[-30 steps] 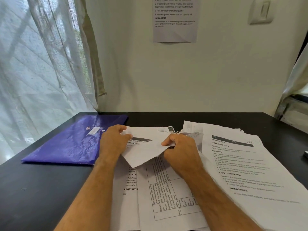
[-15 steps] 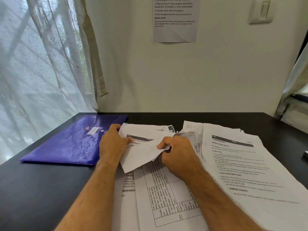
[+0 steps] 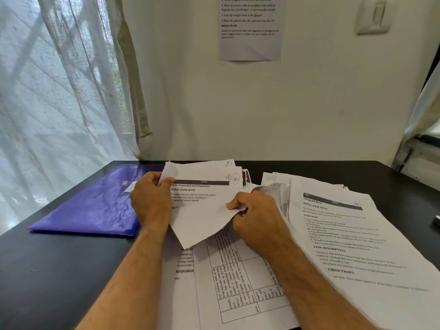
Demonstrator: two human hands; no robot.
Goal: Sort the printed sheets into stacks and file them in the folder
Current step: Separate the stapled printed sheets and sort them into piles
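Observation:
Printed sheets lie spread over a black table (image 3: 59, 270). My left hand (image 3: 151, 201) grips the left edge of a bunch of printed sheets (image 3: 202, 201), raised and tilted up off the pile. My right hand (image 3: 257, 217) pinches the lower right edge of the front sheet of that bunch, which is bent. Under my hands lies a sheet with a table printed sideways (image 3: 238, 282). A fanned stack of printed sheets (image 3: 345, 234) lies to the right. A blue plastic folder (image 3: 95, 206) lies flat and closed at the left, touching my left hand's side.
A wall with a taped printed notice (image 3: 250, 27) and a light switch (image 3: 373, 16) stands behind the table. A sheer curtain (image 3: 59, 91) hangs at the left. A small object (image 3: 437, 220) shows at the table's right edge.
Both hands have lifted the bunch of sheets higher and tilted it upright, so its printed heading now shows. My left hand slid up along the left edge.

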